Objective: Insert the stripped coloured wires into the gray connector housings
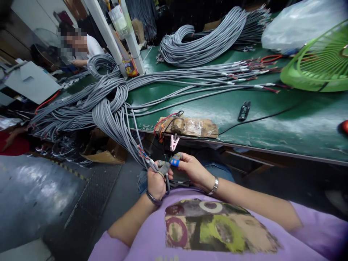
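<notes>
My left hand (157, 181) is closed around the end of a grey cable (152, 165), close in front of my body. Grey finger covers sit on its thumb and fingers. Coloured wire ends (141, 151) fan out from cables just beyond it. Thumb and index finger of my right hand (191, 167) are pinched together beside the left thumb, with a blue band on the thumb. Thin wires seem to run between the two hands, but the fingertips hide most of them. A pink clip (174, 143) hangs at the table edge just beyond my hands.
A wooden block (199, 127) with red and black leads lies at the edge of the green table (217, 105). Grey cable bundles (108, 94) drape over the left side. Black thread snips (244, 111) and a green fan (320, 61) stand right. A person (92, 45) sits far left.
</notes>
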`<state>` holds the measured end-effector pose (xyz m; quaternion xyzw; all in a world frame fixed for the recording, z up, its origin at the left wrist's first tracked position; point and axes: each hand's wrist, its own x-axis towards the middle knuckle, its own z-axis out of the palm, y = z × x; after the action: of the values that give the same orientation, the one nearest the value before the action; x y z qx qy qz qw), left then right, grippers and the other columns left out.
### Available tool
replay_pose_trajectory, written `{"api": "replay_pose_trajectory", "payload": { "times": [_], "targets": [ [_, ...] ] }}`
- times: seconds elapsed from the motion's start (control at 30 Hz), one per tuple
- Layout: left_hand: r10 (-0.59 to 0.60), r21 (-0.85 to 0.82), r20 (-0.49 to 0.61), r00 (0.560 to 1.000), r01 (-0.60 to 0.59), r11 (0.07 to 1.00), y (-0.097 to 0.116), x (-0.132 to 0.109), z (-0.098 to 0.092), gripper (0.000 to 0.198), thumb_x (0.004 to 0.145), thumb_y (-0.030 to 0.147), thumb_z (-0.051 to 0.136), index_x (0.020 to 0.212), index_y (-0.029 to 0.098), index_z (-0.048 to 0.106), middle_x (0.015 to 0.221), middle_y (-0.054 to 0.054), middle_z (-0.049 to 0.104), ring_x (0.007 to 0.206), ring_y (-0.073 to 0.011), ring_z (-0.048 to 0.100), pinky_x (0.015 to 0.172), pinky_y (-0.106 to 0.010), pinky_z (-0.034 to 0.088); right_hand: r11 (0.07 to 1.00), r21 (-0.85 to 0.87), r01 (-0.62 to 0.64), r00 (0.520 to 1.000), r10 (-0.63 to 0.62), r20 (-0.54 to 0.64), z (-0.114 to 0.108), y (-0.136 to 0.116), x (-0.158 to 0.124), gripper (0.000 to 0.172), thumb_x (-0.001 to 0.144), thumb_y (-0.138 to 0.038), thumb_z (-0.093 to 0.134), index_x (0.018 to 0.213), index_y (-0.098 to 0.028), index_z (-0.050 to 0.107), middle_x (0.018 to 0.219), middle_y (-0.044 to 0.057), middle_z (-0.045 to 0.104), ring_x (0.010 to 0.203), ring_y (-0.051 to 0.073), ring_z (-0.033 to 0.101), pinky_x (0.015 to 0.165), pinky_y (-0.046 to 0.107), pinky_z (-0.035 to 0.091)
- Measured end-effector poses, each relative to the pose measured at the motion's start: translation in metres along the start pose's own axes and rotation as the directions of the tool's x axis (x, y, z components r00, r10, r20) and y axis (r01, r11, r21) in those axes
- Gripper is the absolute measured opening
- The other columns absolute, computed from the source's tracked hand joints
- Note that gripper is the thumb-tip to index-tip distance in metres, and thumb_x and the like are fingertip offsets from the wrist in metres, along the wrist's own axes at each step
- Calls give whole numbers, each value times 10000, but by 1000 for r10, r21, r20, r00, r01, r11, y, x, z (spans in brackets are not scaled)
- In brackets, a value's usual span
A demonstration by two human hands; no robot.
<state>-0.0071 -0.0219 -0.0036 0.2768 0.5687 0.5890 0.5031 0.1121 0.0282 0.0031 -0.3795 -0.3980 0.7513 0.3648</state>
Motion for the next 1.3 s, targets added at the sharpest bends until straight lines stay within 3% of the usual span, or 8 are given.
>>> {"api": "replay_pose_trajectory", "payload": {
  "times": [0.3,0.47,0.63,0.73,0.83,0.9,1.1,1.3],
  "targets": [
    [-16,-135,34,999,21,991,8,2,5,248,663,345,679,622,166,512,449,41,526,378,-62,437,389,-172,320,996,12,87,996,-88,29,-12,1,4,298,680,-442,700,737,-164,612,670,-7,567,594,99,470,604,251,405],
    [-32,-158,70,997,42,987,15,1,6,243,655,336,701,639,166,528,446,42,522,376,-64,440,372,-168,318,968,250,-21,1000,22,0,-23,-4,24,364,744,-536,606,766,-173,594,699,4,570,563,96,468,580,254,428],
    [-18,-158,132,991,39,987,20,5,7,242,640,322,719,619,159,541,440,37,523,365,-65,439,352,-168,308,968,229,-101,989,72,131,-20,-19,39,406,754,-569,577,761,-165,609,714,33,593,571,106,478,553,246,419],
    [-17,-150,175,984,44,988,20,9,8,234,647,322,716,620,154,554,438,31,530,358,-63,431,350,-169,308,987,160,-28,984,0,178,-15,-23,41,438,710,-599,613,744,-162,614,693,21,580,566,102,460,556,247,400],
    [-30,-150,208,978,62,987,21,12,10,223,656,308,708,615,152,554,431,28,531,352,-64,430,344,-168,300,988,25,154,986,-155,63,-11,-20,42,473,706,-626,596,657,-156,605,623,2,543,548,95,431,563,247,376],
    [-35,-161,222,974,72,984,22,15,10,214,657,297,704,614,152,553,430,27,531,352,-64,433,343,-165,299,979,6,202,979,-202,9,-9,-16,44,508,720,-655,553,640,-157,608,611,2,539,548,99,436,562,248,373],
    [-70,-165,238,969,112,980,24,19,15,219,638,291,701,591,150,540,429,22,535,350,-61,428,346,-166,313,915,395,-75,991,23,136,-4,-16,49,453,667,-606,656,768,-164,651,664,6,575,537,100,475,511,238,393],
    [-123,-110,204,971,147,983,21,19,19,251,601,317,712,575,148,528,424,24,532,342,-57,424,344,-165,316,865,489,-113,994,92,66,-2,-18,50,362,678,-510,707,750,-158,660,665,13,619,533,96,511,515,226,420]
  ]
}}
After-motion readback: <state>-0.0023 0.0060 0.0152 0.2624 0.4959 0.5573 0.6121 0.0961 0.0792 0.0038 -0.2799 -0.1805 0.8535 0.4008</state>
